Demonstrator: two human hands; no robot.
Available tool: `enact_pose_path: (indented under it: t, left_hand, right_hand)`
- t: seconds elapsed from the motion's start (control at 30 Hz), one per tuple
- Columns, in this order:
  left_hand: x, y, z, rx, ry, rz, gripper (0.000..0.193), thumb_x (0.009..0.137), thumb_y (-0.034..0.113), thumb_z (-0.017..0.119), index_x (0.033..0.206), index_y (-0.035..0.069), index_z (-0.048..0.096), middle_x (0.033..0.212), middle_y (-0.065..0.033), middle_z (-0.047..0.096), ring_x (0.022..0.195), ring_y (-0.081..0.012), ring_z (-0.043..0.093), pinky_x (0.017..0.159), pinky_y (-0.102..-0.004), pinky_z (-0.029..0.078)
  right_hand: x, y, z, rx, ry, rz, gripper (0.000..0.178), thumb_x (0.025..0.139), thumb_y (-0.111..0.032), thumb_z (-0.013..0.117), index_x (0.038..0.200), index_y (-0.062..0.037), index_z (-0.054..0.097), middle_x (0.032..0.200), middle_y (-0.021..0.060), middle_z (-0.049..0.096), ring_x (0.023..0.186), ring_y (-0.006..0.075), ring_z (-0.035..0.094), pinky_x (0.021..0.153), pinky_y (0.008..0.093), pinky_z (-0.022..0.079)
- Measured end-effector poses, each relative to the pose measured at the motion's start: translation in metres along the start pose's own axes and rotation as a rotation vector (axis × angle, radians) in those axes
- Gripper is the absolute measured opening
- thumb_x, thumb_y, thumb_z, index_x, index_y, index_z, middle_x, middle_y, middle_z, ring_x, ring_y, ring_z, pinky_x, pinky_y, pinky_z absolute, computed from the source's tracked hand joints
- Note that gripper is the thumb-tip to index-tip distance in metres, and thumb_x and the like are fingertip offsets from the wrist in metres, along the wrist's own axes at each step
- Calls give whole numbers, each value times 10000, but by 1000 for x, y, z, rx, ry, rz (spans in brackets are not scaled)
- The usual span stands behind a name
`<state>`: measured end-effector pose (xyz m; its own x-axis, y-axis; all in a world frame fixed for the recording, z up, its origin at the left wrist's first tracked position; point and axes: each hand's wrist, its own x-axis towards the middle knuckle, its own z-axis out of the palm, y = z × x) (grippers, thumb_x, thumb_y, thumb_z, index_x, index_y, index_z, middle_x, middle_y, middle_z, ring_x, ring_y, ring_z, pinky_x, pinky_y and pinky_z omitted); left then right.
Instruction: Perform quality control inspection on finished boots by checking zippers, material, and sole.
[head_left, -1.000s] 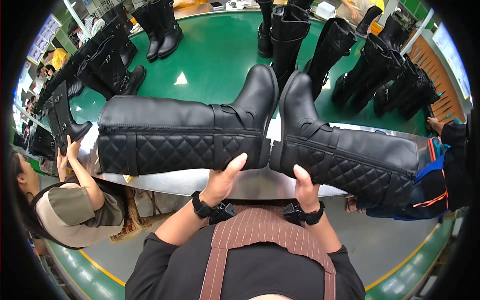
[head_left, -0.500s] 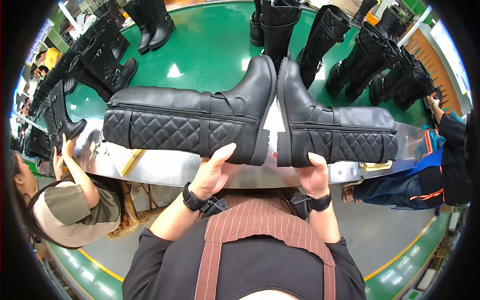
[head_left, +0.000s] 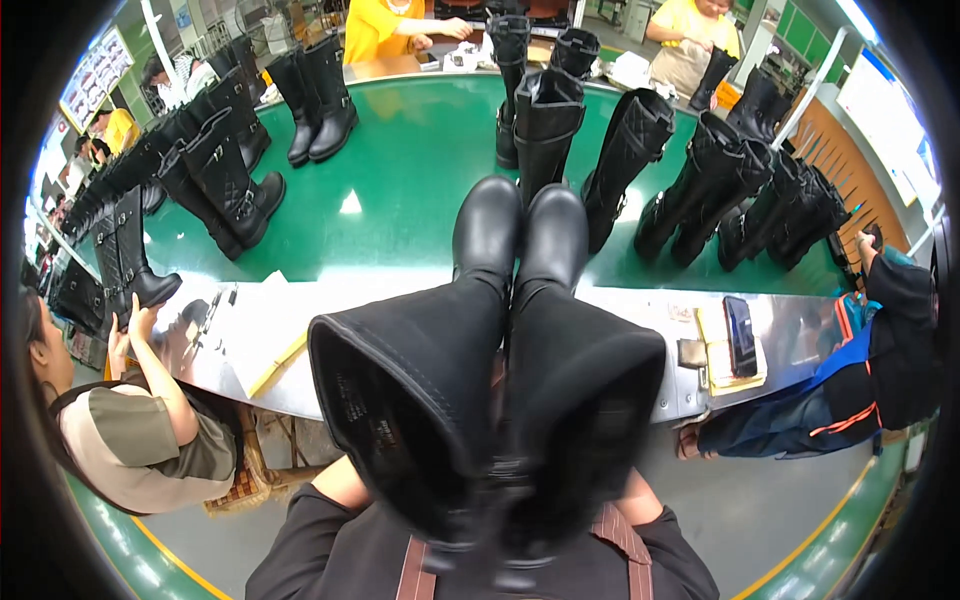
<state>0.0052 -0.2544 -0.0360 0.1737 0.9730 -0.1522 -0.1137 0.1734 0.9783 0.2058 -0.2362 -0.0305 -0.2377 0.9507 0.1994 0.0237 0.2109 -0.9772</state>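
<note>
Two tall black leather boots are held side by side in the centre of the frame, their smooth rounded toes pointing toward the upper edge and their wide open shafts facing the lower edge. The left boot (head_left: 410, 345) and the right boot (head_left: 590, 335) are close together at the feet, and their shafts flare apart below; the lowest part of the rims is blurred. The left hand and the right hand are hidden behind the shafts, so I cannot tell how the fingers are set. Bare forearms (head_left: 345, 484) in black sleeves show at either side beneath the boots, along with brown pinstriped apron straps (head_left: 417, 572).

Past the toes spreads a green-topped counter (head_left: 420, 140) with a shiny metal edge. Black boots with straps (head_left: 548, 130) stand just above the toes, and a quilted black boot (head_left: 625, 150) stands beside them. More dark boots (head_left: 705, 190) stand at the upper right, and a smooth black pair (head_left: 330, 115) at the upper left. Right of the held boots, a dark phone (head_left: 740, 335) lies on a yellow paper pad (head_left: 721, 376). Left of them lie a white sheet (head_left: 265, 322) and a narrow yellow strip (head_left: 278, 365). At the far left, a co-worker in a beige and olive top (head_left: 150, 430) holds a buckled black boot (head_left: 130, 250).
</note>
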Motion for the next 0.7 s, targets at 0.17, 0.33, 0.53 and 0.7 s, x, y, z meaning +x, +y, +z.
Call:
enact_pose_path:
  t: [0.17,0.33,0.53,0.7]
  left_hand:
    - [-20,1,-3,370,-95,445,554,946,188,596,1441,84,370,1308,-87,486,1132,-157,518,925,-311,455]
    - [-13,3,3,385,-159,642,580,958,209,576,1469,102,323,1357,-97,452,1166,-181,507,969,-328,436]
    - [24,5,2,-299,117,296,718,973,212,555,1531,152,107,1227,-52,461,1017,-123,538,888,-268,457]
    - [35,-12,14,-730,-145,-55,521,1031,420,352,1401,56,403,1255,-67,585,1068,-152,595,934,-318,493]
  right_hand:
    - [23,20,-22,309,208,-39,630,948,-117,526,1503,-98,229,1417,162,371,1220,229,497,900,351,511]
    - [34,57,-23,1118,253,510,470,1007,-345,465,1374,-53,442,1255,106,559,1042,182,585,898,340,491]
    - [-14,63,-36,1045,146,449,455,1002,-350,454,1335,-40,476,1236,129,573,1052,234,586,927,382,480]
    - [-31,56,-39,1025,144,434,449,999,-353,444,1303,-28,503,1220,147,584,1060,278,587,950,417,471]
